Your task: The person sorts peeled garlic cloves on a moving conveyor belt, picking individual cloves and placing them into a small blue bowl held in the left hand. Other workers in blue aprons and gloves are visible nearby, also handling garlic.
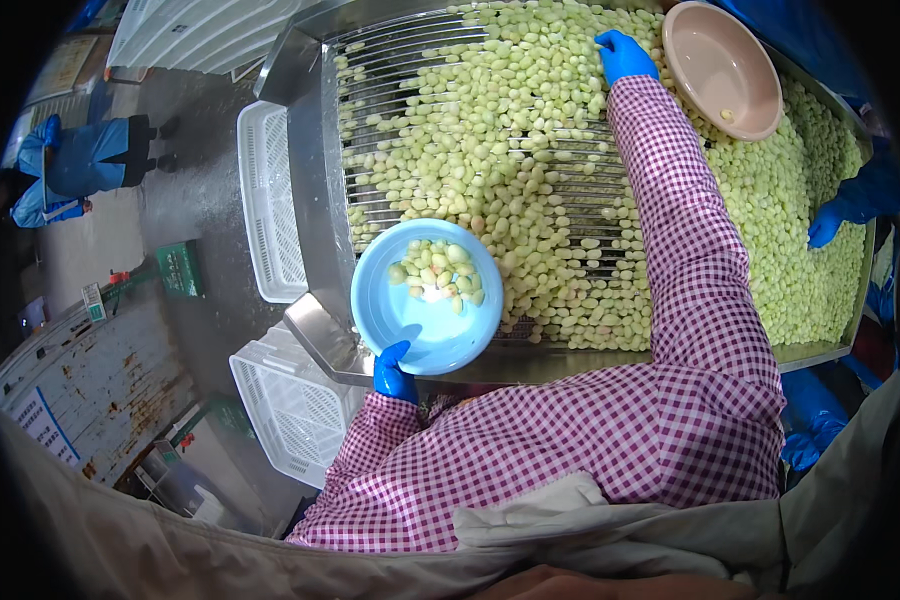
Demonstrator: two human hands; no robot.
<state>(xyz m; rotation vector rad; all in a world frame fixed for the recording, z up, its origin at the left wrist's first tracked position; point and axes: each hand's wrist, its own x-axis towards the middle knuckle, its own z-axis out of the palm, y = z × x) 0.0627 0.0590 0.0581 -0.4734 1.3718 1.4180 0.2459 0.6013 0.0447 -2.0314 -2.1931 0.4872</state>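
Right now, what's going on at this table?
A person's left hand grips the rim of a blue basin holding a small batch of pale green pieces. The right hand is at the far side, among more pieces spread over the slatted metal table. A tan basin sits nearby, nearly empty. At right, a co-worker's gloved hand is over the pile.

No writing is clear enough to read. A white sign with blue print stands on the rust-stained white panel at the left, its lines too small and slanted to make out. A small pale card near the panel's upper edge bears dark marks, too blurred to tell.
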